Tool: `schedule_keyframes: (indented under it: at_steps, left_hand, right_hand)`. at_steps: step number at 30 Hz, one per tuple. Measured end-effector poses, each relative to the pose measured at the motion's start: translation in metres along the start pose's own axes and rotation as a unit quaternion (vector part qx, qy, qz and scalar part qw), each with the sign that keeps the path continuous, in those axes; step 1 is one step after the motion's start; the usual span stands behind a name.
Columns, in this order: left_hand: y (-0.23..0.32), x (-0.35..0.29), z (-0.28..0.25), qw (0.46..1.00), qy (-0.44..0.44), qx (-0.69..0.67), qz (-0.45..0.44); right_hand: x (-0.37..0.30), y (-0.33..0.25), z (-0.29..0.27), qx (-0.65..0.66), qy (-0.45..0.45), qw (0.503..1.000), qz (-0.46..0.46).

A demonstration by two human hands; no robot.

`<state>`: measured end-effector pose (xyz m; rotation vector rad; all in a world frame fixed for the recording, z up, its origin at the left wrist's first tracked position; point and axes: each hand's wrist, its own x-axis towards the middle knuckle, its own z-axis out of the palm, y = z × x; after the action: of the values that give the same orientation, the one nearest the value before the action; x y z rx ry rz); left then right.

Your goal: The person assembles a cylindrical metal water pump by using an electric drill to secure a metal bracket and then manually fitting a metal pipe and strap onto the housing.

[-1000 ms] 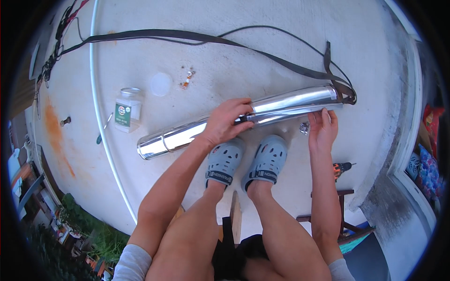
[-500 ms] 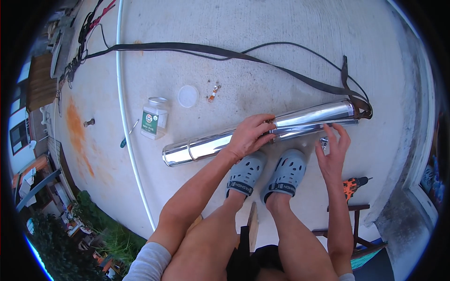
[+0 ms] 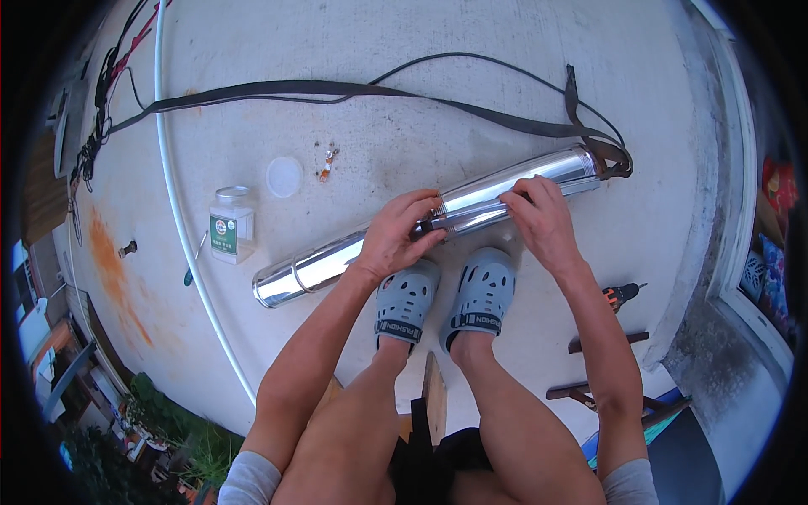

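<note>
A long polished steel cylinder, apparently a submersible pump (image 3: 324, 261), lies slanted on the concrete in front of my feet. Around its middle joint my left hand (image 3: 391, 231) is closed, thumb on the near side and fingers on the far side. A narrow steel strip (image 3: 480, 217) runs along the right half. Against this strip my right hand (image 3: 545, 225) pinches with its fingertips; what is between them is mostly hidden. From the pump's right end a flat black cable (image 3: 337, 87) curves back toward the far left.
Left of the pump stand a clear jar (image 3: 233, 229) with a green label, a round lid (image 3: 284, 177), small metal parts (image 3: 326, 164) and a screwdriver (image 3: 189, 274). A white pipe (image 3: 168, 160) crosses the left side. Beside my right forearm lies a drill (image 3: 621, 295).
My right hand, previously apart from the pump with fingers spread, has come left onto the strip. The left hand still grips the joint. The whole view has shifted slightly.
</note>
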<state>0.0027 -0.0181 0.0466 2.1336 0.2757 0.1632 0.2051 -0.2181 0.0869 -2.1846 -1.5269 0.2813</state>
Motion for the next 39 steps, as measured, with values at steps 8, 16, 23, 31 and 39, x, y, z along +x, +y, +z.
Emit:
schedule_keyframes:
  at_steps: [8, 16, 23, 31, 39]
  left_hand:
    - [0.003, -0.006, -0.007, 0.993, -0.007, -0.050, -0.111]
    - [0.014, 0.005, 0.001, 0.985, -0.036, -0.074, -0.152]
    - [0.009, 0.003, 0.003, 0.986, -0.028, -0.079, -0.142]
    - [0.012, 0.006, 0.002, 0.993, -0.023, -0.040, -0.105]
    - [0.007, 0.003, -0.003, 0.997, -0.014, -0.006, -0.073]
  right_hand:
    - [-0.006, -0.019, -0.006, 0.009, 0.077, 0.997, 0.010]
    - [0.004, -0.023, -0.017, 0.014, 0.114, 0.992, 0.047]
    - [0.011, -0.031, -0.008, 0.038, 0.107, 0.992, 0.056]
    - [0.017, -0.032, -0.007, 0.123, 0.129, 0.973, 0.147]
    - [0.028, -0.009, -0.039, 0.543, 0.265, 0.634, 0.482]
